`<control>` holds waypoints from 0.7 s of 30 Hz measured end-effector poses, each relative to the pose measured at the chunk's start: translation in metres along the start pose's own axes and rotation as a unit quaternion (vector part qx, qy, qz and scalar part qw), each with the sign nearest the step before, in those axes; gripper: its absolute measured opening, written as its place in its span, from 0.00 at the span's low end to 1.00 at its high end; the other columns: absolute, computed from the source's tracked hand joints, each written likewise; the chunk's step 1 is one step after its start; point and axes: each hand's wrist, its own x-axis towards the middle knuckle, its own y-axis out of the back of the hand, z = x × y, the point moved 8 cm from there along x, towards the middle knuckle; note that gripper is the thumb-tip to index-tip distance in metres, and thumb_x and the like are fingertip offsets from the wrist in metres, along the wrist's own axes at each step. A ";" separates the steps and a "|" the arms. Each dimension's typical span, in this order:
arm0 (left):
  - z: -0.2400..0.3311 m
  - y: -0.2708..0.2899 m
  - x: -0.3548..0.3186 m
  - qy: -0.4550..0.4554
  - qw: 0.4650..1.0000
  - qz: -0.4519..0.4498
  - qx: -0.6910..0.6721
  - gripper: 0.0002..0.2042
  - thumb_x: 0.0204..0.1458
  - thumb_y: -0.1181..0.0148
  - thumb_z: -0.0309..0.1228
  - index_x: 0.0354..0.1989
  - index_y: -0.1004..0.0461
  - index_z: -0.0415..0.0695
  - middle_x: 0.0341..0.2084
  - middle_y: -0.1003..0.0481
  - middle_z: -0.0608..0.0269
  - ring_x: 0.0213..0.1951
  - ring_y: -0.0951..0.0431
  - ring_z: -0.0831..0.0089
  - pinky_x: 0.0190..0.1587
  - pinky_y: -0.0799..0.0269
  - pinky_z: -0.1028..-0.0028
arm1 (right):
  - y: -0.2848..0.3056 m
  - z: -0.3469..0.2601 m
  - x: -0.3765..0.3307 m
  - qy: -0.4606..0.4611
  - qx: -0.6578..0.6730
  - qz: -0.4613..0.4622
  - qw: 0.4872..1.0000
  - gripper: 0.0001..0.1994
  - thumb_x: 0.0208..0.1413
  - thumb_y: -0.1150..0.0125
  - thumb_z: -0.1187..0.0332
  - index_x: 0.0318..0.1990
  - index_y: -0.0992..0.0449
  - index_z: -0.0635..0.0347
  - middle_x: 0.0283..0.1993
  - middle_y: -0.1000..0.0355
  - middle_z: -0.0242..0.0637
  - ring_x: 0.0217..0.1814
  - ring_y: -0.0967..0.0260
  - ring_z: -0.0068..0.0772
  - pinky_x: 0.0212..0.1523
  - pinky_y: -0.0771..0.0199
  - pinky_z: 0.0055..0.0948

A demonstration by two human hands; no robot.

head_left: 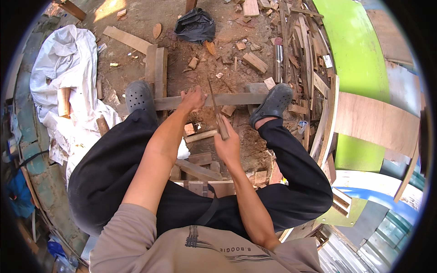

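Wooden plank (227, 99), grey and weathered, lies crosswise on the dirt ground (182, 41) between the person's two dark clogs, the left clog (139, 96) at 9 o'clock of the plank's middle and the right clog (274, 101) at 3 o'clock. Left hand (192, 100) presses down on the plank, fingers spread and curled over its far edge. Right hand (227, 144) sits at 5 o'clock of the left one, fingers wrapped tight round the wooden handle of a thin-bladed tool (217, 113); its blade slants up toward 12 o'clock and its tip reaches the plank just right of the left hand. Small offcuts (200, 135) lie under the hands. At 12 o'clock a black bag (195, 25) rests on the dirt; at 9 o'clock a white sheet (68, 68) is crumpled; at 2 o'clock stands a heap of scrap laths (300, 54) beside a green panel (355, 54)
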 end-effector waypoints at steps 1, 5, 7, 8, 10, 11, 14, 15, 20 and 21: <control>-0.010 0.000 -0.001 0.001 1.000 0.006 0.003 0.28 0.65 0.58 0.47 0.63 0.43 0.35 0.55 0.27 0.39 0.63 0.35 0.45 0.63 0.53 0.43 | 0.004 -0.012 -0.023 0.009 -0.032 0.001 0.999 0.29 0.52 0.49 0.78 0.65 0.35 0.69 0.57 0.27 0.55 0.58 0.27 0.41 0.58 0.32 0.31; -0.003 0.008 0.002 0.012 0.999 0.034 0.036 0.28 0.65 0.57 0.48 0.63 0.43 0.36 0.56 0.28 0.39 0.64 0.35 0.45 0.64 0.54 0.43 | 0.031 -0.024 -0.083 0.127 -0.075 0.029 0.989 0.29 0.53 0.47 0.75 0.66 0.36 0.67 0.55 0.25 0.56 0.53 0.26 0.42 0.55 0.30 0.32; -0.003 0.003 -0.002 0.014 1.000 0.004 0.027 0.28 0.65 0.58 0.48 0.63 0.43 0.36 0.57 0.29 0.39 0.64 0.35 0.44 0.65 0.55 0.42 | 0.018 -0.011 -0.059 0.047 -0.047 0.012 0.998 0.29 0.53 0.47 0.75 0.65 0.35 0.66 0.57 0.26 0.55 0.54 0.26 0.42 0.55 0.30 0.31; 0.006 0.005 0.003 0.000 1.000 0.003 0.019 0.28 0.65 0.58 0.48 0.62 0.42 0.36 0.57 0.29 0.39 0.64 0.36 0.43 0.65 0.55 0.42 | 0.008 -0.004 -0.021 -0.021 -0.030 -0.001 0.999 0.29 0.53 0.47 0.75 0.66 0.35 0.66 0.59 0.28 0.55 0.58 0.27 0.43 0.57 0.31 0.31; 0.009 -0.001 0.002 -0.011 1.000 -0.004 0.008 0.28 0.65 0.59 0.48 0.62 0.42 0.36 0.56 0.28 0.39 0.64 0.36 0.42 0.65 0.56 0.42 | 0.007 0.005 -0.002 -0.057 0.000 0.001 0.998 0.29 0.53 0.47 0.75 0.66 0.35 0.66 0.60 0.28 0.54 0.60 0.27 0.44 0.58 0.32 0.30; 0.002 -0.004 -0.001 -0.007 1.000 0.005 0.016 0.27 0.65 0.59 0.48 0.62 0.42 0.36 0.55 0.28 0.39 0.64 0.35 0.42 0.65 0.56 0.41 | 0.011 0.003 -0.020 -0.015 -0.015 0.010 1.000 0.29 0.52 0.47 0.76 0.66 0.35 0.66 0.59 0.27 0.53 0.58 0.27 0.41 0.57 0.31 0.29; -0.008 0.000 0.002 0.006 0.999 0.032 0.020 0.27 0.65 0.60 0.47 0.61 0.42 0.35 0.54 0.27 0.38 0.64 0.35 0.42 0.65 0.56 0.41 | 0.033 -0.009 -0.091 0.095 -0.068 0.028 0.993 0.31 0.51 0.48 0.77 0.67 0.35 0.65 0.56 0.26 0.50 0.54 0.26 0.33 0.56 0.31 0.27; -0.004 0.003 0.001 0.008 1.000 0.027 0.011 0.27 0.65 0.60 0.47 0.62 0.42 0.35 0.54 0.27 0.38 0.64 0.35 0.42 0.65 0.56 0.42 | 0.052 -0.016 -0.117 0.079 -0.080 0.021 0.993 0.31 0.51 0.47 0.77 0.67 0.36 0.65 0.58 0.26 0.51 0.48 0.25 0.29 0.51 0.29 0.24; 0.010 0.016 -0.010 0.015 0.997 0.074 -0.016 0.31 0.65 0.62 0.49 0.66 0.46 0.35 0.64 0.39 0.37 0.70 0.45 0.45 0.68 0.59 0.44 | 0.117 -0.046 -0.167 -0.018 -0.037 0.067 0.997 0.30 0.50 0.47 0.78 0.66 0.34 0.66 0.55 0.25 0.51 0.48 0.27 0.24 0.48 0.28 0.23; 0.008 0.009 -0.010 -0.012 0.989 0.148 0.000 0.33 0.65 0.63 0.51 0.68 0.48 0.35 0.67 0.43 0.37 0.71 0.49 0.46 0.70 0.61 0.45 | 0.124 -0.045 -0.166 -0.014 -0.029 0.080 0.996 0.30 0.50 0.48 0.79 0.65 0.33 0.67 0.54 0.24 0.50 0.48 0.27 0.24 0.48 0.28 0.23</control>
